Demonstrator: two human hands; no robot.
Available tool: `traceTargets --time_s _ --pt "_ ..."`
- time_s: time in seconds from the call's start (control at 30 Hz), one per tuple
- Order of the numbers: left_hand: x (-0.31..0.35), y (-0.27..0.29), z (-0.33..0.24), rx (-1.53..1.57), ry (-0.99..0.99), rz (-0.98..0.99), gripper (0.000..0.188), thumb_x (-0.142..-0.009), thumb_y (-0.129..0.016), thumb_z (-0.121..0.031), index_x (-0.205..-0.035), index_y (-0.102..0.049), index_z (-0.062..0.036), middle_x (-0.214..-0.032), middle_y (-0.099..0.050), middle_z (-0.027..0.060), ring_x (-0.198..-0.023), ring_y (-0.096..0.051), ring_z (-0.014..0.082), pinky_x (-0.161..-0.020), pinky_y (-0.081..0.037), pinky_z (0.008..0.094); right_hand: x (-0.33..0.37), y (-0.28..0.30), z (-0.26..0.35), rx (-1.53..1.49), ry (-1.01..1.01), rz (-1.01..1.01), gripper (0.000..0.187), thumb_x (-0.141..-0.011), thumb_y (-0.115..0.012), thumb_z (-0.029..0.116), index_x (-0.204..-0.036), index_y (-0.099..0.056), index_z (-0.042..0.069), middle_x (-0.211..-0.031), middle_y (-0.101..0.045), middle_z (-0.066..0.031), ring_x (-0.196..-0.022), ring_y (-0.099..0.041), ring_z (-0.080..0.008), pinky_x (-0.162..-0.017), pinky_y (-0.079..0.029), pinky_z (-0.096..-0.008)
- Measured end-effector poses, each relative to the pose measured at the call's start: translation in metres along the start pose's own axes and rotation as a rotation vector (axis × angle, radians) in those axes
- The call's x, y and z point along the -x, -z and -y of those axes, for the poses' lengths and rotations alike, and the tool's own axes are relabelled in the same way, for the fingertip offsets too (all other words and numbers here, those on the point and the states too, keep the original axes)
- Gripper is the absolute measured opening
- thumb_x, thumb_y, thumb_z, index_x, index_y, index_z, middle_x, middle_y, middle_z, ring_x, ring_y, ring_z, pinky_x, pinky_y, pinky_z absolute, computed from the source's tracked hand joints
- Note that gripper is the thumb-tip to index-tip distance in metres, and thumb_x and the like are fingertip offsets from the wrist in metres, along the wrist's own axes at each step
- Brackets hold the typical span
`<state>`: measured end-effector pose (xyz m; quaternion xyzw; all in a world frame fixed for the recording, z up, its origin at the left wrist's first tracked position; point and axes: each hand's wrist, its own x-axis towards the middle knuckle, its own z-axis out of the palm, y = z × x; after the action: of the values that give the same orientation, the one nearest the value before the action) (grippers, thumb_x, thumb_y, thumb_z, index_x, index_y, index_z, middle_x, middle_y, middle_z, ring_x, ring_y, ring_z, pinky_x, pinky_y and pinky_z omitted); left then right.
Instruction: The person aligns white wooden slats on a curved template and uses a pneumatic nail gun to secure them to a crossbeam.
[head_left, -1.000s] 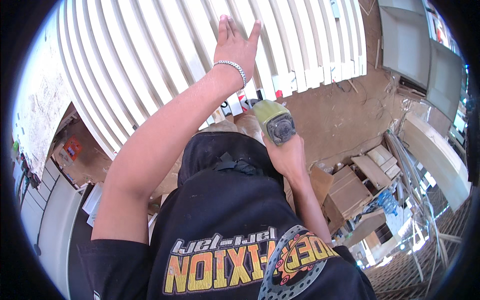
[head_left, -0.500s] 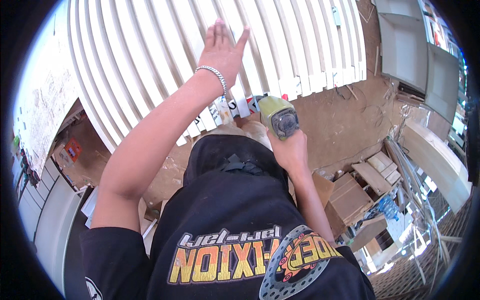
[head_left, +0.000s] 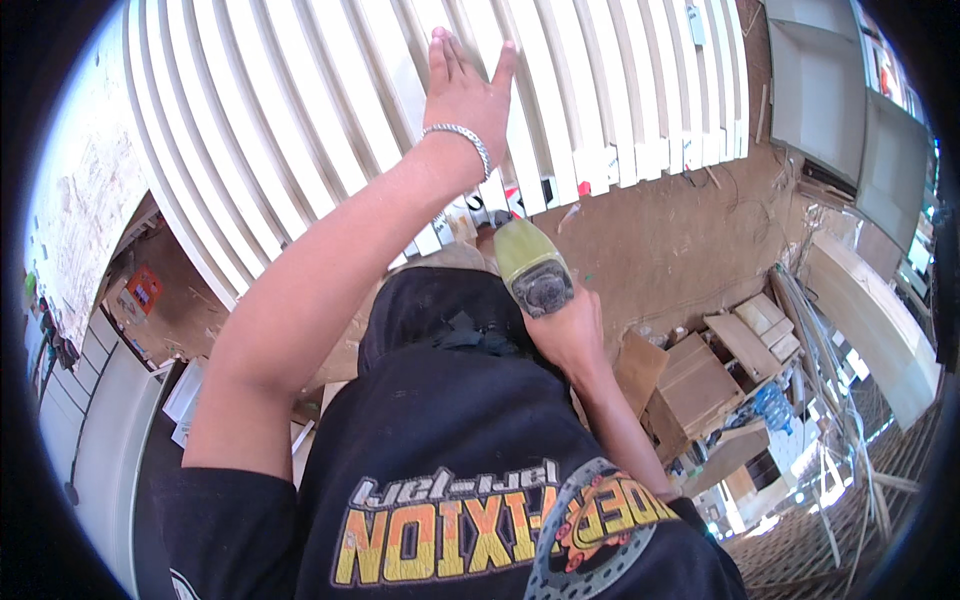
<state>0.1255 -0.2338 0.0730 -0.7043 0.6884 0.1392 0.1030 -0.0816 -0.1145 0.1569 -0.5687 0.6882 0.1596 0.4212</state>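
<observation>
My left hand point(head_left: 467, 92) is stretched out flat against a wall of upright white wooden slats point(head_left: 330, 110), fingers together, a silver bracelet on the wrist. My right hand point(head_left: 570, 335) grips a yellow-green power drill point(head_left: 532, 266) held low in front of my black shorts, its nose pointing toward the foot of the slats. The drill's tip is hidden behind its body.
Brown dirt floor point(head_left: 680, 230) runs along the base of the slats. Stacked wooden boxes point(head_left: 700, 375) and loose white strips point(head_left: 830, 380) lie at the right. Grey cabinets point(head_left: 840, 110) stand at the upper right, a pale panel point(head_left: 90, 430) at the left.
My left hand has slid along the slats, staying flat on them. The drill in my right hand has shifted slightly lower toward my body.
</observation>
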Motion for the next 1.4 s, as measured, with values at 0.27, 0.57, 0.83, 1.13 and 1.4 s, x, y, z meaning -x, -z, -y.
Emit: traceTargets --time_s 0.27,0.57,0.83,1.13,1.4 --pt "0.0 0.001 0.001 0.012 -0.019 0.013 0.083 -0.091 -0.057 -0.005 -0.164 -0.019 -0.0064 -0.143 -0.034 0.0549 -0.149 -0.023 0.0604 -0.125 -0.007 0.0592 0.002 0.008 0.021 -0.091 0.073 -0.041 0.04 -0.08 -0.076 0.02 -0.113 -0.071 -0.001 -0.101 -0.073 -0.0279 -0.104 -0.07 -0.0433 -0.088 -0.056 -0.0479" --pt "0.038 0.008 0.062 0.116 -0.081 0.019 0.127 -0.071 -0.093 -0.029 -0.165 -0.01 -0.0094 -0.155 -0.028 0.0448 -0.156 -0.013 0.0503 -0.126 -0.006 0.0599 -0.003 0.002 0.029 -0.058 0.051 -0.063 0.049 -0.08 -0.075 0.021 -0.125 -0.068 0.004 -0.105 -0.073 -0.0272 -0.105 -0.069 -0.0445 -0.091 -0.055 -0.0488" --pt "0.03 -0.025 0.058 -0.018 0.032 -0.097 0.124 -0.068 -0.094 -0.021 -0.164 -0.017 -0.0072 -0.147 -0.042 0.0425 -0.153 -0.019 0.0525 -0.126 -0.01 0.0577 0.019 0.007 0.029 0.072 0.102 0.047 0.067 -0.076 -0.077 0.021 -0.139 -0.06 0.01 -0.105 -0.072 -0.0279 -0.102 -0.069 -0.0448 -0.09 -0.056 -0.05" --pt "0.031 -0.013 0.055 0.058 0.0 -0.047 0.118 -0.069 -0.092 -0.018 -0.163 -0.022 -0.0064 -0.139 -0.051 0.0412 -0.151 -0.024 0.0542 -0.126 -0.014 0.0578 0.009 -0.014 0.038 0.239 0.021 0.172 0.068 -0.072 -0.077 0.021 -0.137 -0.059 0.011 -0.098 -0.072 -0.0282 -0.096 -0.069 -0.0474 -0.087 -0.055 -0.0538" --pt "0.031 -0.006 0.057 0.036 -0.011 -0.012 0.12 -0.069 -0.093 -0.023 -0.163 -0.02 -0.0073 -0.143 -0.046 0.0429 -0.152 -0.021 0.0541 -0.126 -0.013 0.0575 0.005 -0.013 0.047 0.146 0.065 0.11 0.059 -0.074 -0.075 0.02 -0.129 -0.063 0.004 -0.1 -0.071 -0.0312 -0.099 -0.068 -0.0484 -0.089 -0.054 -0.0539"
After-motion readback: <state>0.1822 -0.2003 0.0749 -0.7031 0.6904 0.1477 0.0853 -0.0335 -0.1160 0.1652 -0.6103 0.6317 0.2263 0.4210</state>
